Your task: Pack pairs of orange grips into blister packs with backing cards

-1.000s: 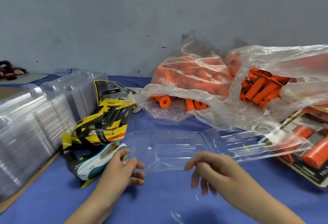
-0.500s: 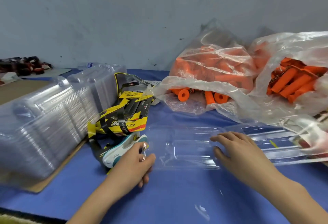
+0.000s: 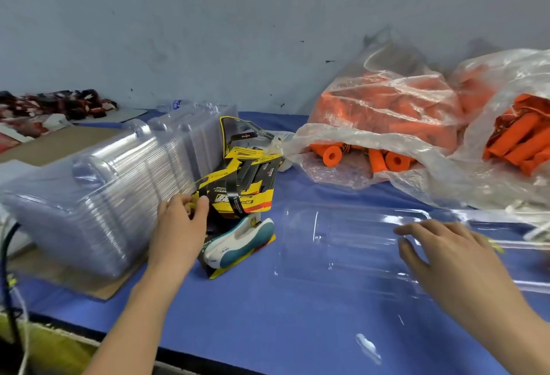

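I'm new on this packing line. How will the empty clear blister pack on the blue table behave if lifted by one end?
Probably light and bendy: the blister pack is thin clear plastic, opened out long, so the far end may sag. It likely slides easily on the smooth table; the right hand hovers over it.

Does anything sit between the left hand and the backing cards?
Nothing visible does. The left hand pinches the left edge of the backing cards; the stapler lies just to its right, below the cards, not between them.
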`<state>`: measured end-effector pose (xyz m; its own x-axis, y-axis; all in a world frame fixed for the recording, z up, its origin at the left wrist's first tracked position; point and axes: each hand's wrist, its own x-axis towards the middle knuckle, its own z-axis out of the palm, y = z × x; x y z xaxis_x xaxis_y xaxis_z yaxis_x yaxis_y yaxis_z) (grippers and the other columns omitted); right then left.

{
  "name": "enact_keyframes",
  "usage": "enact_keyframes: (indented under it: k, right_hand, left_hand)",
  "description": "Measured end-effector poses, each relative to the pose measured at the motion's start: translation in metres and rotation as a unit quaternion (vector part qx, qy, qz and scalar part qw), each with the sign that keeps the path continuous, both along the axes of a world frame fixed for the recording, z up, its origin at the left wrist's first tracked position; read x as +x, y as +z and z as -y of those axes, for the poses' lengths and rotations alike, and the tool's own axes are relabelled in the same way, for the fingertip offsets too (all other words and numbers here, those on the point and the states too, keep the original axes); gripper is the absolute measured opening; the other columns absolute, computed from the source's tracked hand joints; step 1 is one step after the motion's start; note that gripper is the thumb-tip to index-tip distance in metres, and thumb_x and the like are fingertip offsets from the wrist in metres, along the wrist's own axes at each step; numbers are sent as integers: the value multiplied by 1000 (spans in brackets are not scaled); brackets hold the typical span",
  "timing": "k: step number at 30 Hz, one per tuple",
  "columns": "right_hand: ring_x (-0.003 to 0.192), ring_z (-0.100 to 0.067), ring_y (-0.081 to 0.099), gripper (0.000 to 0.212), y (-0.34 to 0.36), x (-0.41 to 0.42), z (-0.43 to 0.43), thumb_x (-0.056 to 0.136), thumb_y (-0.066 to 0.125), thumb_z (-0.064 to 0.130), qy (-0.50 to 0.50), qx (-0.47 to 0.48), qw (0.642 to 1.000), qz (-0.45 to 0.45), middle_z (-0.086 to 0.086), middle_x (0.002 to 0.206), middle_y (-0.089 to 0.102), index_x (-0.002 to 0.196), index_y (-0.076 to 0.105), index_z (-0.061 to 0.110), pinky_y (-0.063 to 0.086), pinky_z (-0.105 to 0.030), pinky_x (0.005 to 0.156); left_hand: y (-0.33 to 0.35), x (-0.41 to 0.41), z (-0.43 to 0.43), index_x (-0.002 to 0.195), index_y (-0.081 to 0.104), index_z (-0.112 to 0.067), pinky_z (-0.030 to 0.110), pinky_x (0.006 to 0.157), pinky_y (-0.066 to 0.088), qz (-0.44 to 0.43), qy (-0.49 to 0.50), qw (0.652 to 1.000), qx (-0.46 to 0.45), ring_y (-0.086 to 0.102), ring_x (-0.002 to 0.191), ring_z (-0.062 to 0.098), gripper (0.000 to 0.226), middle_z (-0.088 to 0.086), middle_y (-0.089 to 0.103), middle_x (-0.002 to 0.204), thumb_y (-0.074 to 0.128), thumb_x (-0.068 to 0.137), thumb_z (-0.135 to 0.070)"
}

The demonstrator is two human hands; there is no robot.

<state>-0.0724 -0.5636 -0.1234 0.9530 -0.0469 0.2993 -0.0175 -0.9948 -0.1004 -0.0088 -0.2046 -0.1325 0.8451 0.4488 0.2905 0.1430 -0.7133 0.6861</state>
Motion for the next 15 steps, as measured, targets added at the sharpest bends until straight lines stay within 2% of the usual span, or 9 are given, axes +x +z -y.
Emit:
enact_keyframes:
  k: [2,4,6,11,15]
  right_hand:
    - [97,-33,65,18,-2,3,-2,87,67,25,10,16,999,35,4,101,72,103,75,25,45,-44,84]
    - [98,-31,65,18,-3,6,-2,88,66,24,27,24,998,45,5,102,72,104,74,26,44,-44,86]
    - [101,-28,64,19,-5,9,-2,90,63,25,46,35,997,47,8,105,70,107,72,29,43,-42,88]
    - [103,-28,62,20,-10,17,-1,90,64,23,67,52,995,59,8,107,69,108,72,29,43,-42,91]
    - [110,-27,59,23,-10,17,-4,93,61,25,87,52,994,49,9,115,67,114,69,29,40,-41,97]
  left_hand:
    - [0,8,-1,122,61,-11,42,82,53,-13,-33,995,-95,62,95,27,42,8,65,111,50,98,-44]
    - [2,12,2,119,62,-12,34,66,53,-4,-51,983,-177,61,79,23,34,6,66,97,53,99,-38]
    - [4,15,6,111,63,-17,25,54,45,12,-54,974,-219,53,64,15,21,1,61,81,54,100,-32]
    - [11,19,10,104,60,-15,21,51,42,68,-66,956,-278,50,62,11,14,-1,57,77,53,101,-27]
    - [16,17,14,103,57,-22,18,52,43,135,-75,955,-254,54,65,10,12,0,61,83,52,100,-32]
